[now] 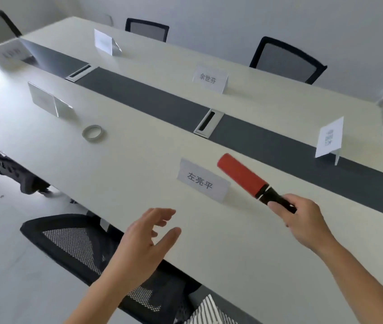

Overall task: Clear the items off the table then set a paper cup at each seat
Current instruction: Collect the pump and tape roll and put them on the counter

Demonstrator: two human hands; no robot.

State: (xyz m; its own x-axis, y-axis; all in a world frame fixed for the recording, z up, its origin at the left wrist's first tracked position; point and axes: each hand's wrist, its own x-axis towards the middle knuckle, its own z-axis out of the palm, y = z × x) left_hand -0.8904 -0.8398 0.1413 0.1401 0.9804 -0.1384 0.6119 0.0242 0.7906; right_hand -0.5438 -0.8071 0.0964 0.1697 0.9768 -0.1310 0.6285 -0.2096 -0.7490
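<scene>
Fingers of my right hand point(302, 220) curl round the black handle of the red lint roller point(242, 175), beside a name card point(203, 181). My left hand point(146, 239) is spread (holding nothing) over the table point(127, 160) edge. A tape roll point(92, 134) lies farther left.

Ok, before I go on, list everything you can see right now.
Long white table with dark grey centre strip: one, fills the view.
White tent name cards: six, spread over the table.
Greyish tape ring: one, on table, left.
Red roller-like tool with black handle: one, beside nearest card.
Silver cable hatches: two, in the strip.
Black mesh chairs: at least five, around the table.
Paper cups: none visible.
Left hand: open, over near edge.
Right hand: grips the tool's handle.
</scene>
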